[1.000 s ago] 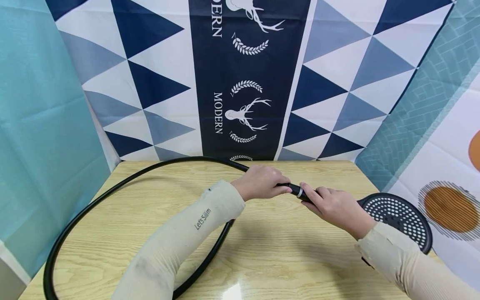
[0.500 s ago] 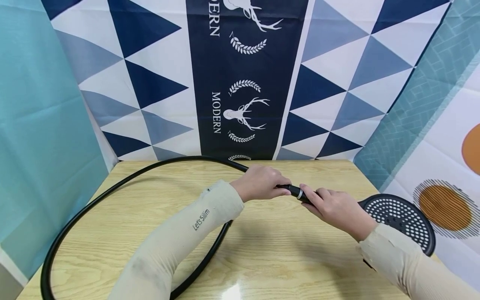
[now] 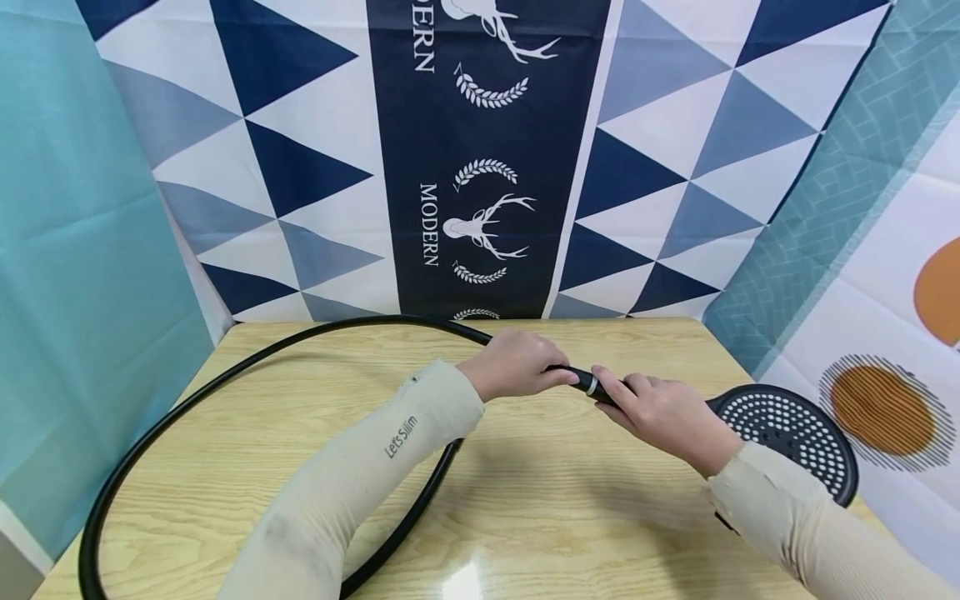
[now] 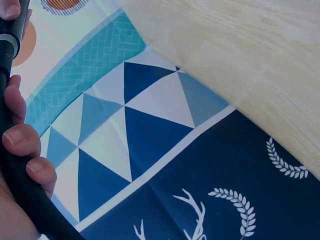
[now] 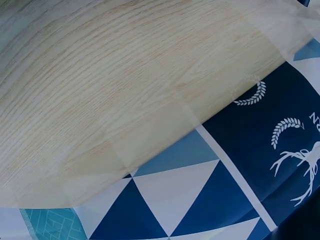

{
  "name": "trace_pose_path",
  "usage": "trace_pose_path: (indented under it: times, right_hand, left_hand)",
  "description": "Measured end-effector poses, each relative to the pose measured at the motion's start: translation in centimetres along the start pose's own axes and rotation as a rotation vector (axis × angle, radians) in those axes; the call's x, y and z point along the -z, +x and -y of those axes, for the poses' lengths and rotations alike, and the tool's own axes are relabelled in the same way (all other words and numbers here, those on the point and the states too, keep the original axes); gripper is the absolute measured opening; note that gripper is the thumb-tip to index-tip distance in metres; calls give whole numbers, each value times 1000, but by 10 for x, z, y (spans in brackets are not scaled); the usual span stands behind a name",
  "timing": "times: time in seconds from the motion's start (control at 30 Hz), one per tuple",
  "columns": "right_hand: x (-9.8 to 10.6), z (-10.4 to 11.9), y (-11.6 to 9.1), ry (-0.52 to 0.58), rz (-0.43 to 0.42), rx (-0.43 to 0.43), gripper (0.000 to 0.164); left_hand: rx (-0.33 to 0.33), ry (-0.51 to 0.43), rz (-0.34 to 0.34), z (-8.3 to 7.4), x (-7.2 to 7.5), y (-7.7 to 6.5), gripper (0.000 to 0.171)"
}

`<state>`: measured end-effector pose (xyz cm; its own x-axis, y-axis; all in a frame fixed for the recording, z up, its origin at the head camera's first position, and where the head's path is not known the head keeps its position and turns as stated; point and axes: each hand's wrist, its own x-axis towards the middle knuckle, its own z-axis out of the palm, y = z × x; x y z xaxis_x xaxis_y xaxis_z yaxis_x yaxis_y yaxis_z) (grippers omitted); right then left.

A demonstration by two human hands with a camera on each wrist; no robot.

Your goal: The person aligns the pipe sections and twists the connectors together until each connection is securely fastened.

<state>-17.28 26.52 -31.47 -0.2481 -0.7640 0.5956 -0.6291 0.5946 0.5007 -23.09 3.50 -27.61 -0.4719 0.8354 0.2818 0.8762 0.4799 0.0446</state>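
A black hand shower with a round perforated head (image 3: 787,433) reaches out to the right, partly behind the right forearm. My right hand (image 3: 663,412) grips its handle near a pale ring (image 3: 592,386) at the joint. Just left of that ring, my left hand (image 3: 517,365) holds the end of a black shower hose (image 3: 390,319). In the left wrist view, curled fingers (image 4: 22,141) wrap the hose below the ring, and fingertips of the other hand show above it. The right wrist view shows neither the hand nor the head clearly, only a dark shape in a lower corner.
The hose loops widely over the left side of the wooden table (image 3: 570,517) and passes beneath the left forearm. A patterned cloth (image 3: 480,167) hangs behind the table's far edge. Turquoise sheeting (image 3: 90,250) covers the left side.
Both hands keep their grip at the joint. The whole view shifts slightly, and the hand shower and hands sit a little farther left in it.
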Motion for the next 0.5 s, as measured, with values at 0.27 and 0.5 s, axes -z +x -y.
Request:
trace_pose_path:
  times: [0.27, 0.5]
  right_hand:
    - [-3, 1, -1, 17, 6, 3, 53]
    - [-2, -1, 1, 24, 10, 8, 53]
  left_hand:
    - [-21, 33, 3, -1, 1, -3, 26]
    - [14, 27, 10, -2, 3, -3, 29]
